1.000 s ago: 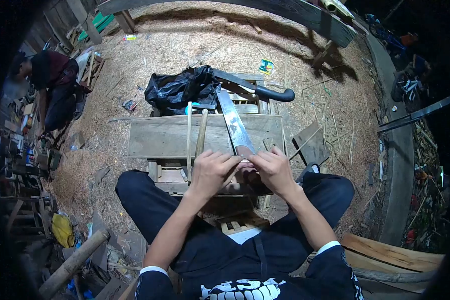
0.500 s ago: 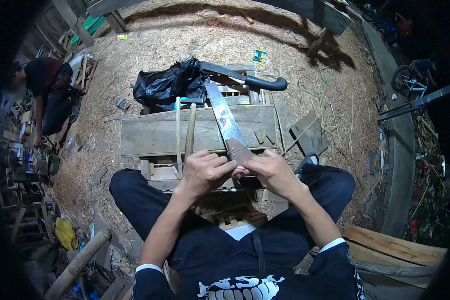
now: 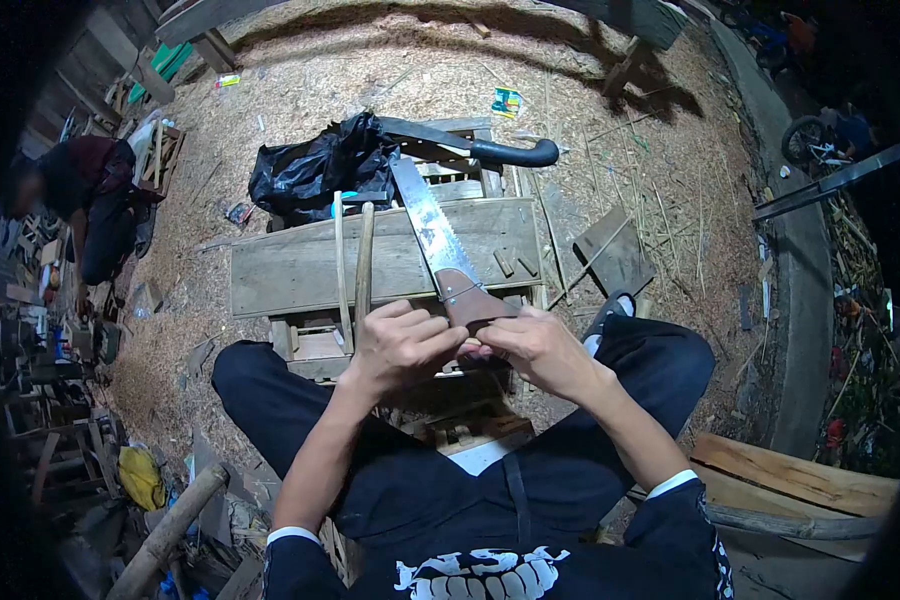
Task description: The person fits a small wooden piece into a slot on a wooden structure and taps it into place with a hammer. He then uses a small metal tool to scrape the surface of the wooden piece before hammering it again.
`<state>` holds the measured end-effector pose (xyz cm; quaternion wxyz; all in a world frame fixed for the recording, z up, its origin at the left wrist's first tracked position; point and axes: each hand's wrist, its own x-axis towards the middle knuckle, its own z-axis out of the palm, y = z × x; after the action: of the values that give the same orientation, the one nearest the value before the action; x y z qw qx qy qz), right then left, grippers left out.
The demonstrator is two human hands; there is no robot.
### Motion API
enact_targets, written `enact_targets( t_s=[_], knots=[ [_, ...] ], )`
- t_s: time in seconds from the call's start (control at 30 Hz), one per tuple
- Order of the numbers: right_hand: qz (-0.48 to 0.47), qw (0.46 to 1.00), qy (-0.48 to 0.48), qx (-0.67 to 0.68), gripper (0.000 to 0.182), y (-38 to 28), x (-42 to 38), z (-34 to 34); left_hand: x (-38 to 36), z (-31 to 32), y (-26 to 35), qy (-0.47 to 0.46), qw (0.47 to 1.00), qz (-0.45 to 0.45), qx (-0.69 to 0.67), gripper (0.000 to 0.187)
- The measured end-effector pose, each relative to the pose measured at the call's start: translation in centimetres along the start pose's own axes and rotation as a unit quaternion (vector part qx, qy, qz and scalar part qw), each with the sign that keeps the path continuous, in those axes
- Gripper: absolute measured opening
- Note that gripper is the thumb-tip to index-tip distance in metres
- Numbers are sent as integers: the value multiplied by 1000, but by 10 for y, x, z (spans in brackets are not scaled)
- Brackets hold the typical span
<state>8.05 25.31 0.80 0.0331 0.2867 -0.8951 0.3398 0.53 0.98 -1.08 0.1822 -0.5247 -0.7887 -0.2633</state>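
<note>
A hand saw (image 3: 427,221) lies across the plank bench, its toothed metal blade pointing away from me and its brown handle (image 3: 467,300) toward me. A thin wire goes around that handle. Both my hands meet over the near end of the handle, fingertips pinched close together. My left hand (image 3: 400,345) is closed with curled fingers, and my right hand (image 3: 540,347) is closed opposite it. What sits between the fingertips is small and mostly hidden. Beyond the saw, a large knife with a curved black handle (image 3: 515,152) lies beside a black plastic bag (image 3: 320,170).
The wooden bench (image 3: 300,268) stands before my crossed legs, with two sticks (image 3: 364,260) leaning on it. A dark board (image 3: 613,250) and a sandal (image 3: 610,312) lie to the right. At left, another person (image 3: 95,195) crouches. Wood shavings cover the floor (image 3: 390,85).
The view has shifted slightly, so bench and saw appear a little further left and up. My hands stay pinched together near the saw handle, and more of that handle shows.
</note>
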Motion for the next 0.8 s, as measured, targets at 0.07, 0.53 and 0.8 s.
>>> enact_targets(
  t_s=[0.07,0.53,0.8],
  knots=[
    [21,1000,8,-14,19,-1,0,2,7,5,-1,3,1000,-18,-17,15],
    [105,994,27,8,11,-5,15,8,2,-4,5,-55,984,-163,-55,26],
    [116,992,22,43,13,-11,12,20,-4,-10,0,-73,990,-110,-49,29]
  ],
)
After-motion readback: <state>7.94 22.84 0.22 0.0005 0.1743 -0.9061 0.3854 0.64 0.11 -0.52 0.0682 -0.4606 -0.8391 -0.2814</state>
